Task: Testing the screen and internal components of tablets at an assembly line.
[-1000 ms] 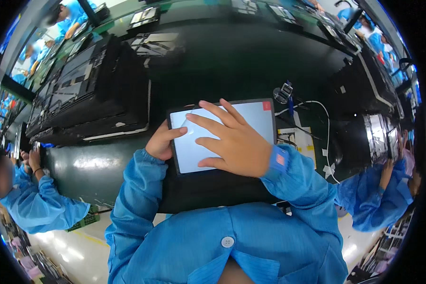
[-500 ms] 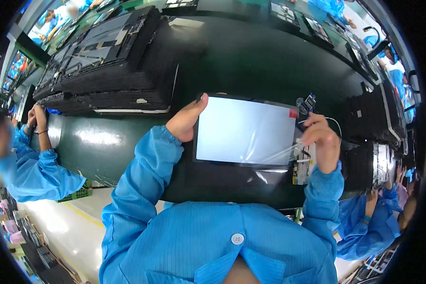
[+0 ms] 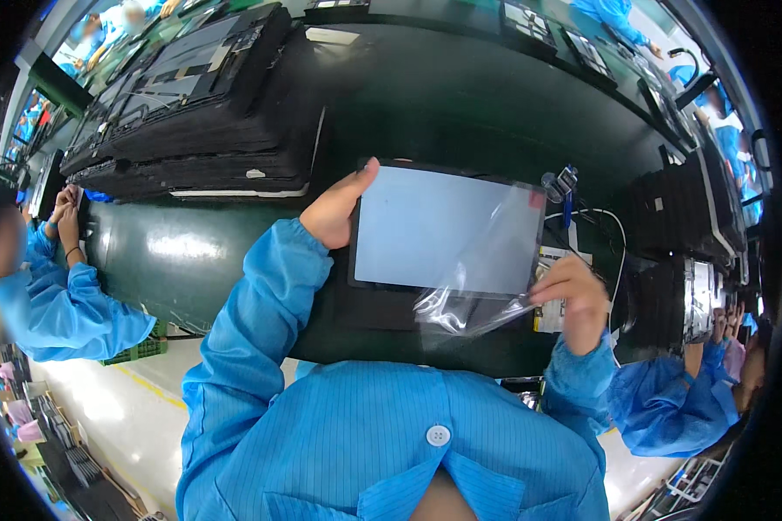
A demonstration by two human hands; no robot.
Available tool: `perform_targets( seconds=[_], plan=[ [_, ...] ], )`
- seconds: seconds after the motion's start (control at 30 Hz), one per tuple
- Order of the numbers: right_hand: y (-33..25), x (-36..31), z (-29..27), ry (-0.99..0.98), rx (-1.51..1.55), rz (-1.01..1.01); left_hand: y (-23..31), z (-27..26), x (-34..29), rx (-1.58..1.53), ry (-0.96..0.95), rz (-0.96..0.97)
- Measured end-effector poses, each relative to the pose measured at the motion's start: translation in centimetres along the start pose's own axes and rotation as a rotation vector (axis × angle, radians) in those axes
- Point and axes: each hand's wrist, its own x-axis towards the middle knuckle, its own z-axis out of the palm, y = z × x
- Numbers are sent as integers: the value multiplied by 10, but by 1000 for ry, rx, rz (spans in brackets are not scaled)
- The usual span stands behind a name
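Note:
A black-framed display panel [image 3: 421, 227] with a bright, pale face is tilted above the dark green bench. My left hand [image 3: 332, 215] grips its left edge, the thumb over the upper left corner. At the lower right corner my right hand [image 3: 575, 297] pinches a clear plastic film [image 3: 462, 306] between thumb and fingers. The film lies creased over the panel's right part and hangs loose past its bottom edge. A small red tab [image 3: 536, 200] shows near the upper right corner. Beneath the panel is a flat black piece [image 3: 374, 314], mostly covered.
To the left stands a tall stack of black panel frames [image 3: 200, 161]; more black stacks [image 3: 688, 204] are at the right. By my right hand lie a white cable [image 3: 623, 239], a small silver-and-black device [image 3: 561, 182] and a white-and-yellow board [image 3: 546, 319]. Co-workers in blue sit on both sides.
My right hand has moved down toward me with the film, which now drapes over the panel's lower right and below it. The panel's face looks dimmer. My left hand keeps its grip.

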Motion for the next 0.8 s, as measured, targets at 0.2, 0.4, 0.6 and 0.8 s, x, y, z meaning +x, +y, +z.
perform_targets(
  seconds=[0.2, 0.4, 0.6, 0.8],
  plan=[
    [-33, 14, 68, -439, -219, -149, 4, 7, 3, -127, 77, -89],
    [-42, 29, 99, -630, -210, -104, -2, -3, 12, -245, -1, -124],
    [-16, 52, 104, -218, -500, -124, -4, -8, 13, -276, -38, -134],
    [16, 53, 94, -238, -750, -131, -3, -2, 8, -240, -54, -46]
  ],
)
